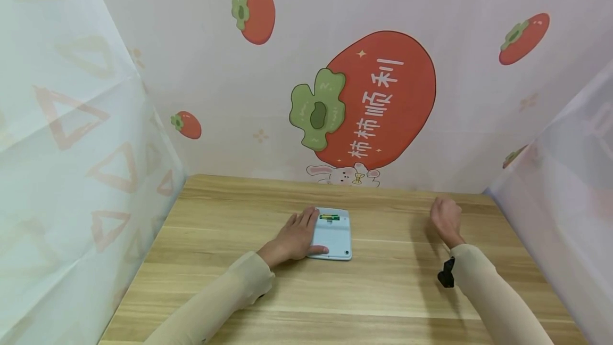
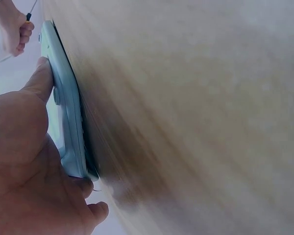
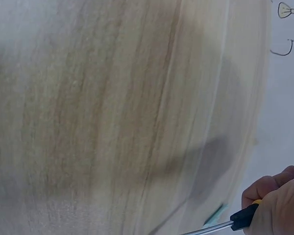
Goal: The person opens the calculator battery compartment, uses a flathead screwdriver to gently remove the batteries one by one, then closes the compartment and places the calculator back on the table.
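A pale blue, flat, rounded device (image 1: pixel 334 238) lies on the table, its kind unclear. Green batteries (image 1: pixel 329 217) show near its far end. My left hand (image 1: pixel 296 236) holds its left side, thumb across the near part and fingers at the far left corner; the left wrist view shows the device's edge (image 2: pixel 74 122) between thumb and fingers. Off to the right, my right hand (image 1: pixel 445 220) is raised over the table, curled round a screwdriver (image 3: pixel 244 219) with a black and yellow handle. Its metal shaft runs out of the right wrist view.
The wood-grain table (image 1: pixel 383 302) ends at a white back cloth (image 1: pixel 215 68) printed with persimmons. White cloth also hangs on both sides. A small green strip (image 3: pixel 215 214) lies near the table's far edge, beyond the screwdriver. A black band (image 1: pixel 446 274) sits at my right wrist.
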